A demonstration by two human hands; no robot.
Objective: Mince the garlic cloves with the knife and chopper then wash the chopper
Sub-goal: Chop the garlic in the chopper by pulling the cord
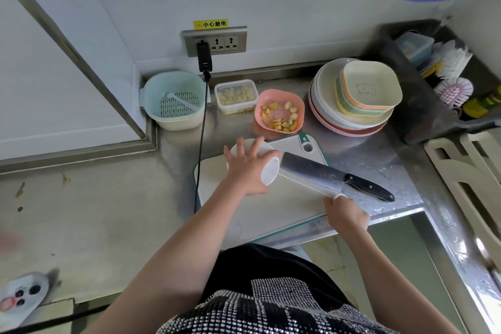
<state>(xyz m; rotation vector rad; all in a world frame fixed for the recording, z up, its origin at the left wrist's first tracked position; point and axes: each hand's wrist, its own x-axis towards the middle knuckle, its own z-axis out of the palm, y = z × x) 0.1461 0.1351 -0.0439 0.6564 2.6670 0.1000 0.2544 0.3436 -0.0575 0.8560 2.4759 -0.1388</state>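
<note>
Two hands, left [248, 168] clasping chopper [267, 168], right [345, 214] pinching pull-cord ring [340, 196] taut

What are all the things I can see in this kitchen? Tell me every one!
Chopper: one, white, on the cutting board, pull cord stretched out.
Cutting board: one, cream, counter edge.
Knife: one, steel blade, black handle, on the board.
Pink bowl: one, holding cut pieces, behind the board.
Clear container: one, beside the pink bowl.
Colander basket: one, pale blue, in the corner.
Stack of plates and bowls: one, pastel, right of the pink bowl.
Wall socket: one, grey, black plug in.
Left hand: holds the chopper.
Right hand: pinches the cord's ring.
</note>
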